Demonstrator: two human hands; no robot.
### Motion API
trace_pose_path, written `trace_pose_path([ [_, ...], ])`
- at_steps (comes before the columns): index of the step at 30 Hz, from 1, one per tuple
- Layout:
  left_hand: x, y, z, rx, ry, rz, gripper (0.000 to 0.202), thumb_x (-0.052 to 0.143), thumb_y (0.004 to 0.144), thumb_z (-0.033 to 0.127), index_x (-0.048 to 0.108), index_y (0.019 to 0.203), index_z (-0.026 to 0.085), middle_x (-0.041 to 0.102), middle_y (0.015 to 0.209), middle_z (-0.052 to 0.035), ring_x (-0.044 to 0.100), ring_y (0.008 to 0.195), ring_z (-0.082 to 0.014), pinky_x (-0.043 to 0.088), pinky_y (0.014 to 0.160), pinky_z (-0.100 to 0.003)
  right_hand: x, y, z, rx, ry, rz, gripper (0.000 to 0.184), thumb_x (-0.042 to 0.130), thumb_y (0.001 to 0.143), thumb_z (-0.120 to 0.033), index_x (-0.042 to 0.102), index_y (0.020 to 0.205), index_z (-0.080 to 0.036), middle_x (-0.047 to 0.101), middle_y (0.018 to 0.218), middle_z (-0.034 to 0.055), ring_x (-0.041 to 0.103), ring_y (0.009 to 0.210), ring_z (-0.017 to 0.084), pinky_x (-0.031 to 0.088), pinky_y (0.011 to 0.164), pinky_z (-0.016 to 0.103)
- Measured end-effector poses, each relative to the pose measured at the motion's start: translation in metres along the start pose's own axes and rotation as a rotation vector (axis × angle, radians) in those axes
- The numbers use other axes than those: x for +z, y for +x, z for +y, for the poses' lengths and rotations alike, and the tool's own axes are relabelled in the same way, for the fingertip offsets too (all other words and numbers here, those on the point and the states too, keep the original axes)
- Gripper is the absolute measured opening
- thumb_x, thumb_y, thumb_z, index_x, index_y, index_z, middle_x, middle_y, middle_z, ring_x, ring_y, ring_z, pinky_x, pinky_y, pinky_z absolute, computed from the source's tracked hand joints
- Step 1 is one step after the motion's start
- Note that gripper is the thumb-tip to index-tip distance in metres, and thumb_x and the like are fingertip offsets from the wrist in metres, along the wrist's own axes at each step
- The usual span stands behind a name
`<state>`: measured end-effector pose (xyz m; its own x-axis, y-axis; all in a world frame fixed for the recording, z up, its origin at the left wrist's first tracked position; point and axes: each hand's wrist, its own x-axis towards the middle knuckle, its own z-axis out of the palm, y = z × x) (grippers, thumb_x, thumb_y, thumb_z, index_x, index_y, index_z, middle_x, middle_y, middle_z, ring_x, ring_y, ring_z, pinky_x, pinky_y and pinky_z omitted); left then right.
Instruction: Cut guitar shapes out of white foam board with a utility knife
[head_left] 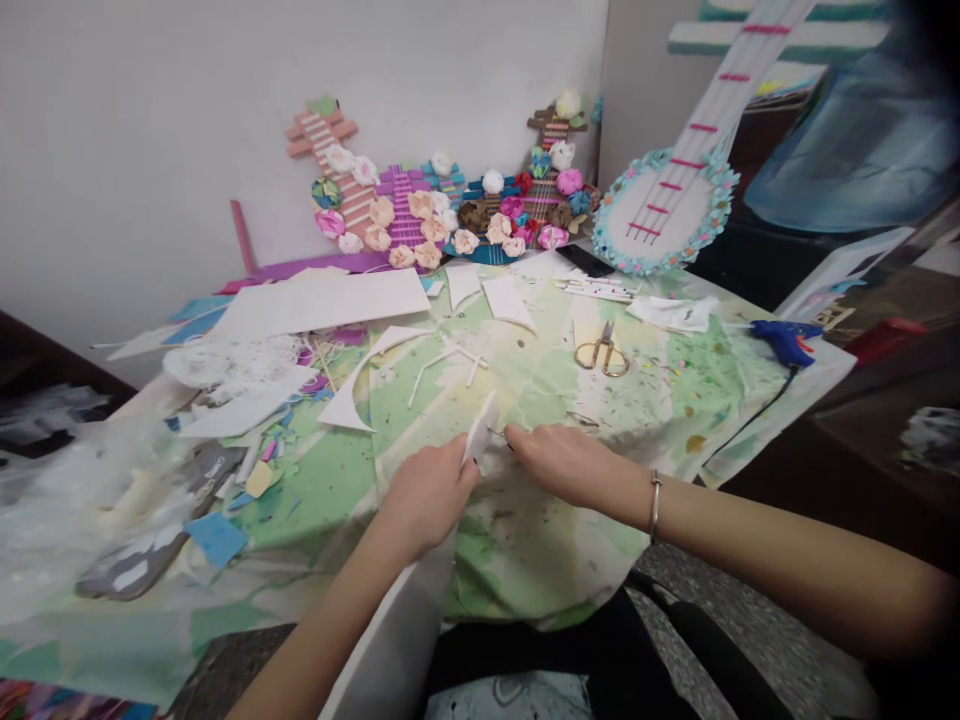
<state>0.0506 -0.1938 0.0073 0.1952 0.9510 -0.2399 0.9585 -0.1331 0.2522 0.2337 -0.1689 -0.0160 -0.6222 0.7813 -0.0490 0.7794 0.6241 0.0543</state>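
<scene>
My left hand (427,492) is closed around a white foam sheet piece (481,428) that stands up from its grip, and a long white strip runs down from it toward my lap. My right hand (559,462), a bangle on its wrist, is closed in a pinch right beside the piece, on something thin and dark that I cannot make out. Both hands hover over the green-stained paper cover (540,380) of the table, near its front edge.
Gold-handled scissors (602,352) lie beyond my right hand. A blue glue gun (784,340) rests at the right edge with its cord trailing. White foam offcuts (349,400) and scraps litter the left. Paper-flower guitar models (442,215) lean on the back wall; a large round one (664,210) stands right.
</scene>
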Motion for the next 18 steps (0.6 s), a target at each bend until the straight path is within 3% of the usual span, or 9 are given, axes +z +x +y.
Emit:
trace_pose_path([
  [4,-0.001,-0.002,-0.002,-0.033,-0.012,0.01,0.022,0.029,0.086,0.028,0.048,0.08,0.019,0.063,0.082,-0.0085,0.058,0.078,-0.0224,0.038,0.07,-0.032,-0.001,-0.007,0.004,-0.017,-0.002,-0.015,0.02,0.034,0.085,-0.009,0.048,0.098,-0.015,0.058,0.069,0.0041,0.061,0.067,0.019,0.029,0.049,0.026],
  [7,0.001,-0.004,-0.005,-0.016,-0.068,0.026,0.021,0.03,0.086,0.028,0.049,0.08,0.019,0.063,0.082,-0.0074,0.057,0.077,-0.0203,0.039,0.071,-0.031,-0.002,-0.01,0.01,0.047,0.039,-0.054,0.023,0.035,0.084,-0.008,0.05,0.099,-0.014,0.059,0.071,0.0057,0.06,0.066,0.019,0.029,0.051,0.025],
  [11,-0.002,-0.004,-0.011,0.041,-0.147,0.047,0.022,0.032,0.086,0.028,0.05,0.079,0.018,0.063,0.082,-0.0058,0.057,0.079,-0.0186,0.039,0.072,-0.029,-0.006,-0.004,0.022,0.13,0.229,-0.04,0.022,0.03,0.09,-0.02,0.05,0.097,-0.014,0.058,0.069,0.0063,0.055,0.06,0.016,0.029,0.051,0.025],
  [14,-0.013,0.0,-0.019,0.061,-0.133,0.074,0.023,0.033,0.085,0.03,0.048,0.072,0.019,0.06,0.076,-0.0043,0.055,0.074,-0.0178,0.038,0.067,-0.028,-0.017,0.005,0.034,0.176,0.347,0.04,0.027,0.025,0.094,-0.028,0.047,0.104,-0.017,0.058,0.071,0.0034,0.054,0.06,0.013,0.033,0.054,0.023],
  [16,-0.022,0.007,-0.025,0.064,-0.086,0.1,0.024,0.032,0.084,0.032,0.045,0.068,0.019,0.057,0.072,-0.0033,0.053,0.069,-0.0174,0.036,0.064,-0.028,-0.026,0.009,0.041,0.24,0.522,0.09,0.026,0.032,0.091,-0.031,0.041,0.113,-0.019,0.057,0.073,0.0015,0.053,0.059,0.012,0.036,0.055,0.022],
  [18,-0.029,0.016,-0.029,0.062,-0.014,0.09,0.024,0.032,0.083,0.034,0.042,0.065,0.02,0.055,0.069,-0.0031,0.051,0.066,-0.0174,0.034,0.061,-0.029,-0.031,0.011,0.044,0.257,0.766,0.052,0.032,0.042,0.086,-0.026,0.035,0.116,-0.019,0.057,0.077,0.0011,0.053,0.058,0.012,0.039,0.053,0.022],
])
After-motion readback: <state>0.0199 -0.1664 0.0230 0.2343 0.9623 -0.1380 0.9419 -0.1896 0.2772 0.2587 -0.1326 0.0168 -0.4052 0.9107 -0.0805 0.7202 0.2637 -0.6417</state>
